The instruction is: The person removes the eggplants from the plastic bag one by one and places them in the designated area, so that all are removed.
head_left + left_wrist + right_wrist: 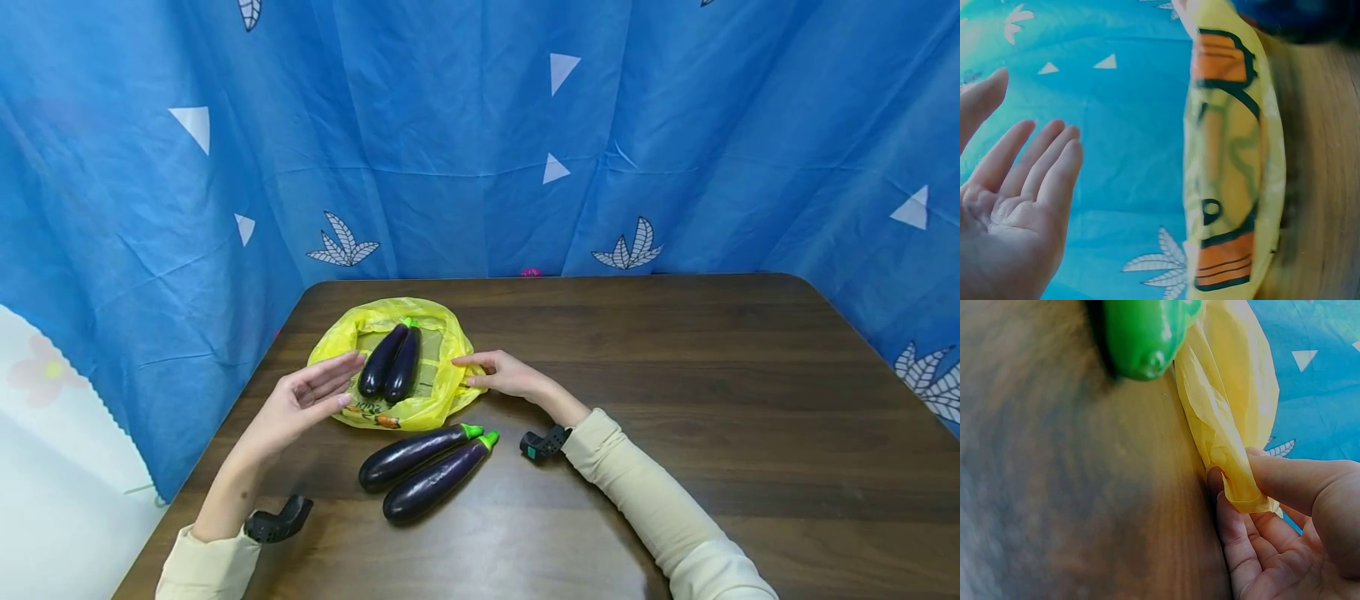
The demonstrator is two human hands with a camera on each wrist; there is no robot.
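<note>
There are four eggplants [431,487], one bag [450,387] and one table [675,375].

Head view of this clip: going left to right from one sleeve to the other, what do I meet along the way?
Left sleeve → left hand → pair of eggplants inside the yellow bag → right hand → right sleeve.

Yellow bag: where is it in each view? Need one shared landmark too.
Head: yellow bag left of centre, on the table.
Left wrist: yellow bag, upright band right of centre, print showing.
Right wrist: yellow bag upper right of centre, edge pinched by the right hand.
Shared landmark: blue curtain, in all three.
</note>
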